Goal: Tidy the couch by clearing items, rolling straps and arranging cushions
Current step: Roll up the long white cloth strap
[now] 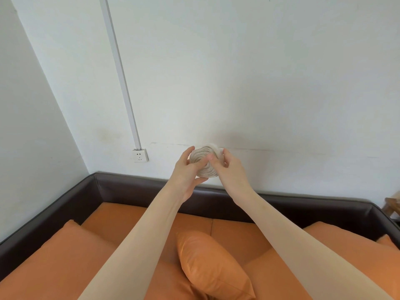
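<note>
Couch [134,221]: orange seat, dark brown rim running along the back and down both sides, back rim tight to the white wall [259,72]. Orange cushion [213,265] lies tilted on the middle of the seat, between the two forearms; a second cushion [71,241] sits at the left side against the rim, a third [346,241] at the right side. Bare seat shows in the back left corner and behind the middle cushion. Wall socket [140,155] sits above the back left corner, with a white cable duct [121,74] running up from it. Something wooden [392,207] pokes in past the right rim, too cropped to identify. Both arms reach forward and up, hands meeting in the air above the back rim, in front of the wall. Rolled strap [202,162], off-white, coil face toward the camera, is held between them, clear of the couch. Left hand [188,176] cups the roll from the left and below, thumb across the coil face. Right hand [229,169] grips the right edge, thumb pressed on the coil face, fingers curled behind.
</note>
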